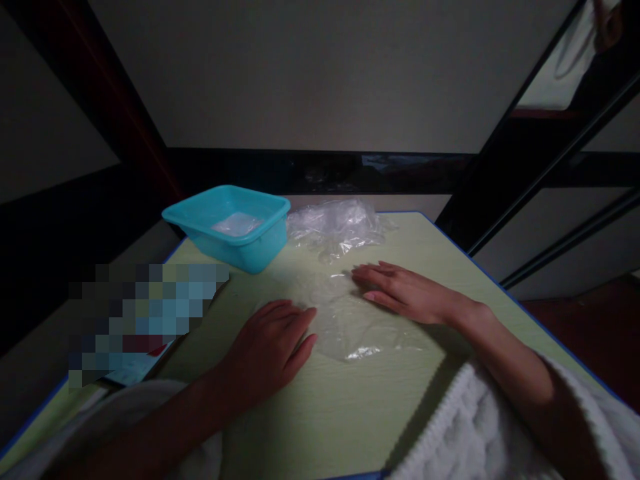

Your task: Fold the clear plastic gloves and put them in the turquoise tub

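While the clear plastic bag (345, 333) lies flat on the counter (320, 413), midway between the left and right edges, the left hand (273, 343) is positioned at its left margin and the right hand (405, 291) over its right portion. Both hands' fingers are extended, gripping nothing visibly. A turquoise plastic basin (265, 248) occupies the far left corner; crumpled clear bags (345, 223) lie along the far edge.

A plastic bag (350, 333) lies on the surface (320, 413), between the left hand (275, 340) and the right hand (407, 292). Past the left hand I see a tub (267, 245), a packet (237, 225) inside it. Right of the tub, ahead of both hands, sits a heap of plastic film (340, 223). Over to the left hand's left lies a partly masked flat object (135, 363).
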Motion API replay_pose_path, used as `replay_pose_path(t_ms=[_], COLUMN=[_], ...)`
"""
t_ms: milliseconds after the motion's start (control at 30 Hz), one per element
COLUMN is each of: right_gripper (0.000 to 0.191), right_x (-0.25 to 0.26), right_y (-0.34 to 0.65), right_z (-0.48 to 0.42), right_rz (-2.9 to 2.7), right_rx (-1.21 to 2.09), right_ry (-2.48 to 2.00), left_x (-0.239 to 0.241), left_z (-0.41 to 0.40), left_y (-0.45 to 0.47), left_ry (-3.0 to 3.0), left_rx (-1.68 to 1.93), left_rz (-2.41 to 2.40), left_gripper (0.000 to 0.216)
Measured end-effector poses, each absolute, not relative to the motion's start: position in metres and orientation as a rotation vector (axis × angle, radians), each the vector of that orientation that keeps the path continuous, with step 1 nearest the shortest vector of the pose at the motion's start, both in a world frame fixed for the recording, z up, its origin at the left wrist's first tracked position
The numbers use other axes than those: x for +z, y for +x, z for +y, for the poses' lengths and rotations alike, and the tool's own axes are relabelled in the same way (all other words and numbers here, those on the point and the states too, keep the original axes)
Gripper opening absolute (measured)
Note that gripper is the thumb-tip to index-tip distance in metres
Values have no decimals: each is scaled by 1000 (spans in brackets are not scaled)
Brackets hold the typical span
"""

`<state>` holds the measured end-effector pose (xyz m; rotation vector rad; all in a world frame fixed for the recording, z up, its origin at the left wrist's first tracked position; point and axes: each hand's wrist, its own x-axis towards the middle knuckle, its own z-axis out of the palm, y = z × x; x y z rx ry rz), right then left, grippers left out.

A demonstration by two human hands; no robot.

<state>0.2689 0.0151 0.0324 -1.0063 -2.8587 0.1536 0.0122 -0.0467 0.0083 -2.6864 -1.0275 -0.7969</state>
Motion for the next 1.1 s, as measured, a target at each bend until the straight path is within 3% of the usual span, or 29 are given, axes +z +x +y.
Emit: replay_pose_path(t_ms=[833,1100], right_gripper=[41,36], right_x=[51,50], right_y=[262,261], right_z=[-7,-4], right_rz=[-2878,-2869], right_rx=[488,373], right_ry=[-936,-857], left_x=[3,0], left_z=[-29,-31], left_y=[0,0], left_ry=[-2534,-2617], left_rx=[-466,-654], left_rz=[-1368,-1234], left_gripper=[31,29])
